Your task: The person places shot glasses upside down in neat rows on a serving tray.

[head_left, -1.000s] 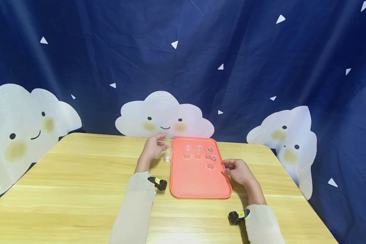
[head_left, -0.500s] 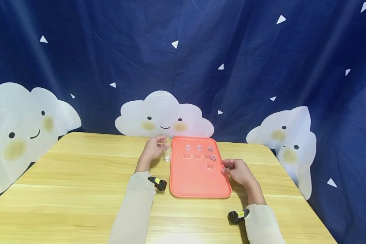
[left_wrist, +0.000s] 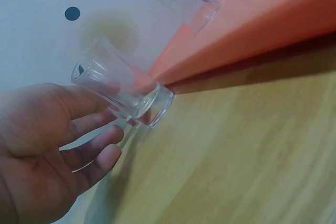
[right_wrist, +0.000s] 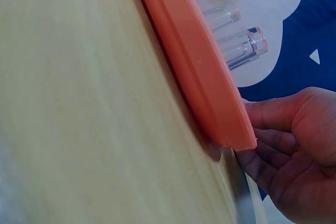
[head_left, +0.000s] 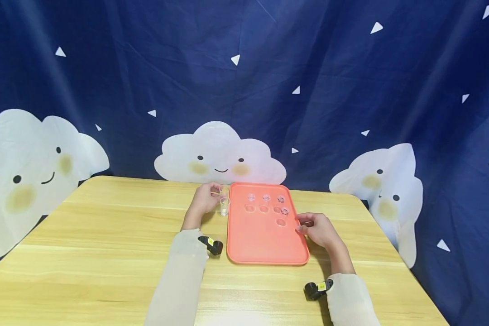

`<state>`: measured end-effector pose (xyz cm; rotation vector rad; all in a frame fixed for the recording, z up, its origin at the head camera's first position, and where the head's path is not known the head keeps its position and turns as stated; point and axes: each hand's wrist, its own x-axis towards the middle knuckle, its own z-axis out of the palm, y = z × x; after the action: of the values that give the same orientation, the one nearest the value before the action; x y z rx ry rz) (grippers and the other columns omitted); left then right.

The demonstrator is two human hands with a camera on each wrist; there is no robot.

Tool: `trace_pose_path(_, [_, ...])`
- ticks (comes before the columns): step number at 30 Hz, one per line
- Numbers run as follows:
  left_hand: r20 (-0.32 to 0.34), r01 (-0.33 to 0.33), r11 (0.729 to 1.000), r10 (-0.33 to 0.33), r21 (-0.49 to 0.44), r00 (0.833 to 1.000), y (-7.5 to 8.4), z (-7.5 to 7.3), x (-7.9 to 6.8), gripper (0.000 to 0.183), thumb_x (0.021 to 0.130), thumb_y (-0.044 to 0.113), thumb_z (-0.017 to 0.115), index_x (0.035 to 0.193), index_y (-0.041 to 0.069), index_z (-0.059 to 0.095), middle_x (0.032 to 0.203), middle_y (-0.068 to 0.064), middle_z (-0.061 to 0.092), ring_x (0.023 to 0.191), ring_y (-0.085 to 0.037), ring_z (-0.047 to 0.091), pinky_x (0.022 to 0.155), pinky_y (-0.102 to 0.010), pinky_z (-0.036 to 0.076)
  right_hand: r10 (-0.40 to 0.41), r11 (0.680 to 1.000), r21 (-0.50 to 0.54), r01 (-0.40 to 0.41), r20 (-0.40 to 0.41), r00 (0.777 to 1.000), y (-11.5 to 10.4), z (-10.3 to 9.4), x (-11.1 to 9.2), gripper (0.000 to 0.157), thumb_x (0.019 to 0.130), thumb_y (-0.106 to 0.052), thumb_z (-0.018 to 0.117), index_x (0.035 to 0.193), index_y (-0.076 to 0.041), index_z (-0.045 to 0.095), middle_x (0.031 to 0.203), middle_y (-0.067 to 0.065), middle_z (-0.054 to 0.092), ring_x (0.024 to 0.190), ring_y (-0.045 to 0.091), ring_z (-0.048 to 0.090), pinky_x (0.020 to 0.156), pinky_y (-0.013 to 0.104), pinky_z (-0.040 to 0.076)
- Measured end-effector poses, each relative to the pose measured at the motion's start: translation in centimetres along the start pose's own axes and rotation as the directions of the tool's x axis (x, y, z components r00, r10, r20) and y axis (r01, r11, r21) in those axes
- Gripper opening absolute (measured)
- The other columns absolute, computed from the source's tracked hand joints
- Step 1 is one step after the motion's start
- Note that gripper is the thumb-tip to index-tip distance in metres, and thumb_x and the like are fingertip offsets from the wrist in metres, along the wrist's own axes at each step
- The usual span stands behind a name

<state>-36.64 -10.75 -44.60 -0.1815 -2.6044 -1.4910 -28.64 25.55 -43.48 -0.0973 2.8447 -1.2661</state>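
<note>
Left of the coral-red tray, two clear shot glasses stand upright on the table, one behind the other. My left hand grips the far glass between thumb and forefinger. The near glass stands just in front of the fingers. In the left wrist view a clear glass with a thick base hides some fingertips of the left hand. My right hand pinches the tray's right edge; in the right wrist view the thumb lies over the rim with fingers below.
Several clear glasses stand upside down on the tray's far right part. The wooden table ends at a dark blue curtain with white clouds. A black camera is strapped to each wrist.
The left fingers have drawn in around the far glass. My right hand, the tray and the glasses on it stay where they were.
</note>
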Motion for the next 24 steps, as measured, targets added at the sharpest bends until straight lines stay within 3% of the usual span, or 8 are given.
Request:
trace_pose_path(12, [-0.036, 0.038, 0.998, -0.04, -0.042, 0.999, 0.0, -0.3, -0.1, 0.029, 0.09, 0.009, 0.077, 0.113, 0.0, 0.062, 0.112, -0.017, 0.066, 0.105, -0.032, 0.066, 0.095, -0.043, 0.055, 0.002, 1.0, 0.002, -0.002, -0.003, 1.0, 0.1, 0.0, 0.1, 0.035, 0.091, 0.0, 0.071, 0.126, 0.0, 0.07, 0.111, 0.013, 0.073, 0.094, 0.024, 0.066, 0.081, 0.036, 0.058])
trace_pose_path(18, [-0.125, 0.027, 0.994, -0.04, -0.103, 0.991, 0.5, -0.8, -0.4, 0.032, 0.089, 0.01, 0.078, 0.114, 0.001, 0.06, 0.109, -0.015, 0.064, 0.102, -0.031, 0.063, 0.094, -0.042, 0.054, 0.006, 1.0, -0.001, -0.006, -0.001, 1.0, 0.1, 0.0, 0.0, 0.035, 0.091, 0.0, 0.072, 0.126, 0.0, 0.07, 0.111, 0.013, 0.073, 0.094, 0.024, 0.066, 0.081, 0.037, 0.058])
trace_pose_path(24, [-0.233, -0.004, 0.987, -0.035, -0.164, 0.972, 1.3, -1.3, -0.4, 0.034, 0.09, 0.014, 0.076, 0.117, 0.001, 0.06, 0.108, -0.013, 0.064, 0.1, -0.029, 0.062, 0.093, -0.041, 0.053, 0.013, 1.0, 0.003, -0.013, 0.002, 1.0, 0.1, 0.0, 0.0, 0.035, 0.092, 0.0, 0.071, 0.126, 0.0, 0.069, 0.11, 0.013, 0.073, 0.094, 0.024, 0.066, 0.084, 0.039, 0.058])
